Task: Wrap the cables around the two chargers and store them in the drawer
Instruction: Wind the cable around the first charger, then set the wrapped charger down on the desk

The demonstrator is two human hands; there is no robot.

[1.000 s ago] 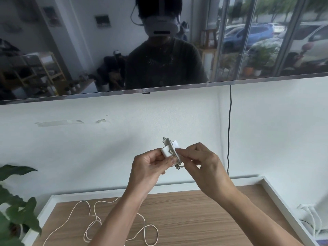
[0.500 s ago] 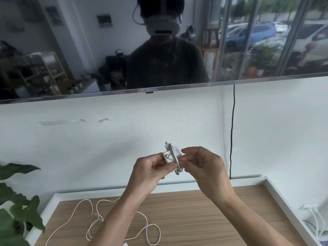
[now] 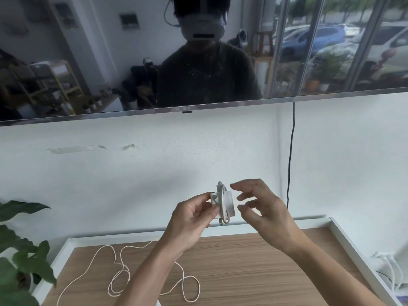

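A person's left hand (image 3: 192, 219) holds a white charger (image 3: 223, 203) in the air above the far edge of a wooden desk (image 3: 254, 272), the thumb and fingertips pinching the block's left side. A pale cable (image 3: 223, 206) runs in loops over the charger's length, a bend of it hanging below the bottom edge and another rising above the top. The right hand (image 3: 262, 208) hovers just to the charger's right, its fingers spread and lightly bent, not touching the block and gripping nothing.

Below the charger, on the desk's left half, a second cable (image 3: 123, 270) lies loose in long, untidy curls; part of it passes under the left forearm. Whether a second charger sits at its end cannot be made out, as the near end runs off the bottom of the view. The desk has a raised white rim (image 3: 344, 235) on its back and sides.

Left of the desk, the dark leaves of a plant (image 3: 24, 261) fill the corner. Behind the charger stands a white wall (image 3: 132, 184) bearing a strip of tape (image 3: 75, 149), and a black cord (image 3: 291, 155) drops down it to the right of the hands. Above, a dark TV (image 3: 88, 62) reflects the person, who wears a headset, and the room and windows behind. White wires (image 3: 390, 272) bunch beyond the desk's right rim.
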